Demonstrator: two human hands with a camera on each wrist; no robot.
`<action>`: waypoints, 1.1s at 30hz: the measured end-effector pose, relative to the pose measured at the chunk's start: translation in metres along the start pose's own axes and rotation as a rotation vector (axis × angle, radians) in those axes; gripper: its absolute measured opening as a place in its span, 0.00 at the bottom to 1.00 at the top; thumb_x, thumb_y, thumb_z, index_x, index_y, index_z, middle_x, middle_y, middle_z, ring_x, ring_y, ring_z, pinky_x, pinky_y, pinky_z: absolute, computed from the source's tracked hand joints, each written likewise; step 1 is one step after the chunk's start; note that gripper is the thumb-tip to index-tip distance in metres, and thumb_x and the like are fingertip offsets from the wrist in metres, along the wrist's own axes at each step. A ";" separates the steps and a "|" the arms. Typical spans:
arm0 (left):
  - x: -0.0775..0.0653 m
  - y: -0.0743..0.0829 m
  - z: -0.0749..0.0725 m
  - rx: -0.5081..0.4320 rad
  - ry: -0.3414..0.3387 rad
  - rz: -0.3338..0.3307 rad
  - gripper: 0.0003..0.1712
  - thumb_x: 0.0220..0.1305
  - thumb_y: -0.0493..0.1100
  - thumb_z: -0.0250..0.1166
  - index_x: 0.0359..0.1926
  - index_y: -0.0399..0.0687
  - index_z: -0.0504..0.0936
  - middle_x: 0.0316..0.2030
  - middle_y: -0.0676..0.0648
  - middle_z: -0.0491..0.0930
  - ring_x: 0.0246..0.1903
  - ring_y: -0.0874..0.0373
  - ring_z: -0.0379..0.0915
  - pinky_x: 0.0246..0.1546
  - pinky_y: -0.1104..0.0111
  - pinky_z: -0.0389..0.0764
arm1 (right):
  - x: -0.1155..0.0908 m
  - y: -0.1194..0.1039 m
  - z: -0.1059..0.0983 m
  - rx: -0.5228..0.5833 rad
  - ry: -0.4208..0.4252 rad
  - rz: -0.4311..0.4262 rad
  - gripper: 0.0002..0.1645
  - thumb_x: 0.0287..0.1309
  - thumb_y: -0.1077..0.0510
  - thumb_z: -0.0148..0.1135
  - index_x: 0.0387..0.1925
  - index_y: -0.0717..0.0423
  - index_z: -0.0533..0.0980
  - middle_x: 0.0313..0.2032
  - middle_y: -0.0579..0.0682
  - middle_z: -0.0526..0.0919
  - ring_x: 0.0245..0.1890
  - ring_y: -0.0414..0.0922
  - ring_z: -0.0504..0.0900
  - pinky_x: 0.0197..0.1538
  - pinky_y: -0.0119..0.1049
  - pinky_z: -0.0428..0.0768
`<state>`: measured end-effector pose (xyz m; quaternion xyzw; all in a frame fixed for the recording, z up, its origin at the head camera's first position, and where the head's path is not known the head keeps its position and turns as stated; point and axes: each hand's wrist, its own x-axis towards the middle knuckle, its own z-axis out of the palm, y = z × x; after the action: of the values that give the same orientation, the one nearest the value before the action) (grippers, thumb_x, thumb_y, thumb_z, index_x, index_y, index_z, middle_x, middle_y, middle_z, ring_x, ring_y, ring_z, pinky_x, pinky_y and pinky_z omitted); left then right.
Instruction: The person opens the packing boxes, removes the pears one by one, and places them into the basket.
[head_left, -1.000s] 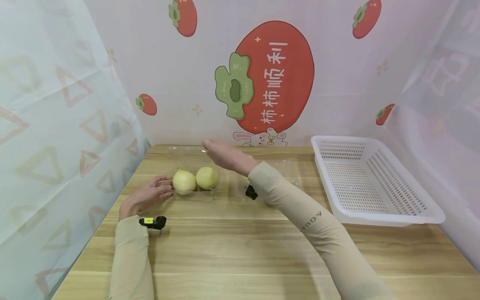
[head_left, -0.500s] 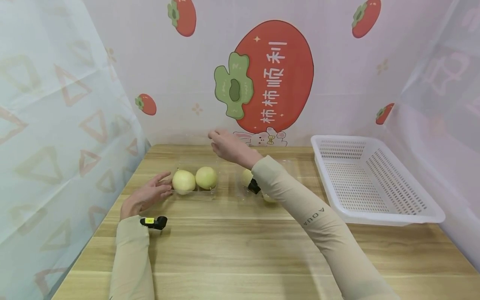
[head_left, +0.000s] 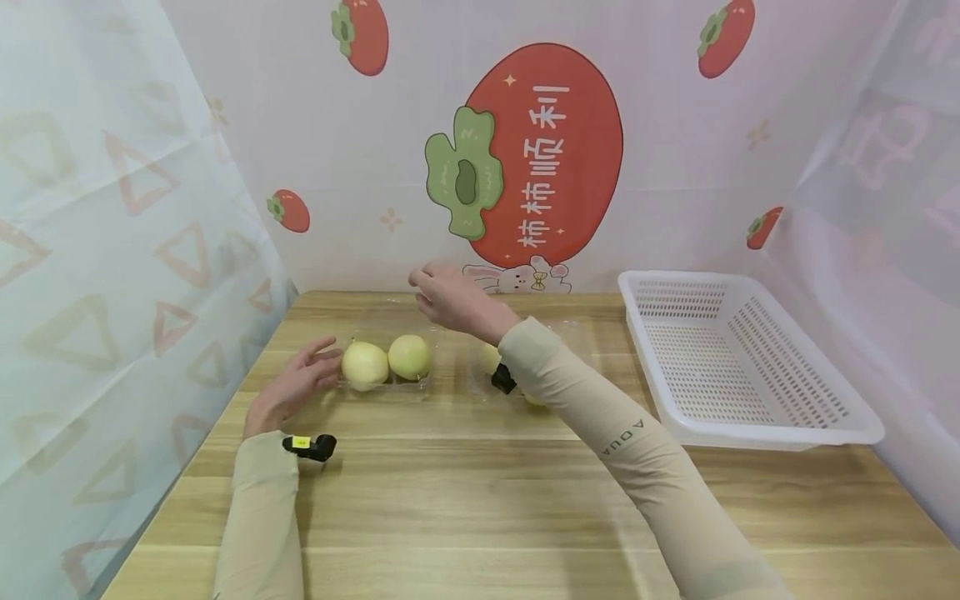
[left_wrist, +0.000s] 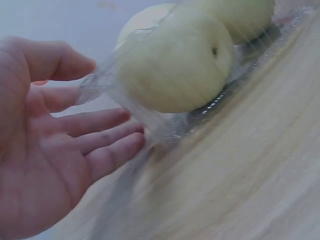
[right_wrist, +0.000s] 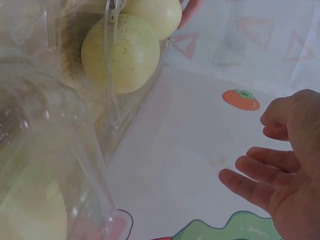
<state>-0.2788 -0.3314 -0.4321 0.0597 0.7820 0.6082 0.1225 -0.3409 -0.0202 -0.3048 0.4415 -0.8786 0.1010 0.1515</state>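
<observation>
Two pale yellow-green pears sit side by side in a clear plastic container at the table's back left. At that container's left end, my left hand pinches a clear corner of it between thumb and forefinger, with the other fingers stretched out. My right hand hovers behind and right of the pears, fingers loosely bent and holding nothing. Under my right forearm, a second clear container holds more pears, partly hidden. Both containers and pears also show in the right wrist view.
A white perforated plastic basket stands at the right on the wooden table. A printed cloth backdrop rises directly behind the table, and light cloth hangs along both sides.
My right hand has risen slightly from near the left container's back and its fingers have bent. The left hand has stayed nearly in place.
</observation>
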 end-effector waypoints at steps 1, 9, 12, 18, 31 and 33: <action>0.001 0.000 0.001 -0.002 0.023 0.003 0.41 0.77 0.47 0.50 0.78 0.44 0.37 0.76 0.34 0.45 0.72 0.42 0.53 0.65 0.70 0.72 | 0.000 -0.001 0.002 0.004 -0.002 -0.009 0.14 0.67 0.61 0.53 0.52 0.59 0.76 0.48 0.55 0.82 0.44 0.47 0.82 0.46 0.37 0.81; 0.010 0.001 0.008 -0.007 0.159 0.069 0.37 0.77 0.47 0.49 0.78 0.50 0.42 0.77 0.37 0.47 0.75 0.42 0.47 0.73 0.49 0.59 | 0.001 -0.008 0.015 0.006 0.007 -0.052 0.13 0.65 0.62 0.52 0.50 0.60 0.75 0.46 0.55 0.84 0.39 0.47 0.83 0.43 0.36 0.82; 0.013 0.000 0.010 -0.026 0.192 0.083 0.38 0.76 0.46 0.50 0.79 0.51 0.42 0.77 0.37 0.47 0.76 0.43 0.47 0.73 0.47 0.58 | 0.002 -0.013 0.021 0.016 -0.015 -0.066 0.14 0.66 0.62 0.51 0.50 0.60 0.75 0.43 0.54 0.84 0.34 0.46 0.81 0.40 0.36 0.82; 0.018 0.001 0.014 -0.051 0.235 0.129 0.37 0.77 0.44 0.49 0.78 0.47 0.43 0.76 0.34 0.48 0.74 0.39 0.50 0.73 0.47 0.57 | 0.004 -0.029 0.034 0.047 -0.082 -0.056 0.17 0.70 0.59 0.49 0.56 0.59 0.72 0.44 0.52 0.82 0.36 0.43 0.79 0.40 0.34 0.81; 0.011 0.016 0.028 -0.113 0.195 0.058 0.36 0.78 0.42 0.45 0.78 0.48 0.40 0.78 0.38 0.43 0.76 0.42 0.44 0.75 0.50 0.52 | 0.016 -0.061 0.066 0.050 -0.263 -0.001 0.32 0.74 0.43 0.44 0.72 0.51 0.59 0.67 0.53 0.71 0.67 0.49 0.71 0.69 0.42 0.72; 0.012 0.014 0.028 -0.111 0.193 0.048 0.36 0.78 0.43 0.46 0.78 0.48 0.40 0.78 0.39 0.44 0.76 0.43 0.45 0.75 0.51 0.54 | 0.019 -0.063 0.072 0.060 -0.272 -0.004 0.33 0.74 0.42 0.44 0.73 0.50 0.59 0.68 0.54 0.70 0.68 0.50 0.69 0.70 0.42 0.70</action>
<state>-0.2836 -0.2983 -0.4266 0.0128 0.7536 0.6562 0.0353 -0.3131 -0.0937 -0.3624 0.4574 -0.8866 0.0659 0.0178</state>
